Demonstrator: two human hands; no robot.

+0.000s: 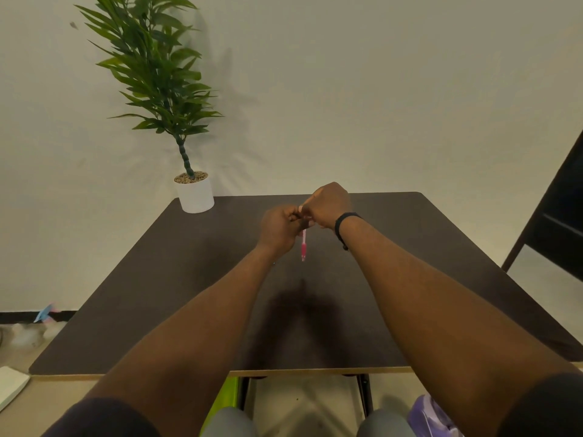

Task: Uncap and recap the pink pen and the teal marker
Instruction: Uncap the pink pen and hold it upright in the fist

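Pink pen [303, 246] is in the air above the middle of the dark tabletop [157, 279], hanging roughly upright, lower end pointing down toward the surface, not touching it. Upper end is buried between both hands, so can't tell if the cap is on or off.

Left hand [279, 230] is curled around the pen's upper part, fingers pressed closed on the barrel. Right hand [329, 203] sits just above and right of it, touching the left, fingers pinched together at the pen's top end; something pale shows at the fingertips, too small to identify. Black band [342, 220] on the right wrist.

Both forearms reach out from the near edge, and their shadow [303, 313] falls on the tabletop directly under the hands.

Teal marker: not visible anywhere in view.

Far-left corner of the tabletop carries a white pot [195, 197] with a green leafy plant [157, 67], well apart from the hands. Plain pale wall [378, 89] behind. A dark chair [555, 212] stands at the right edge, off the tabletop.
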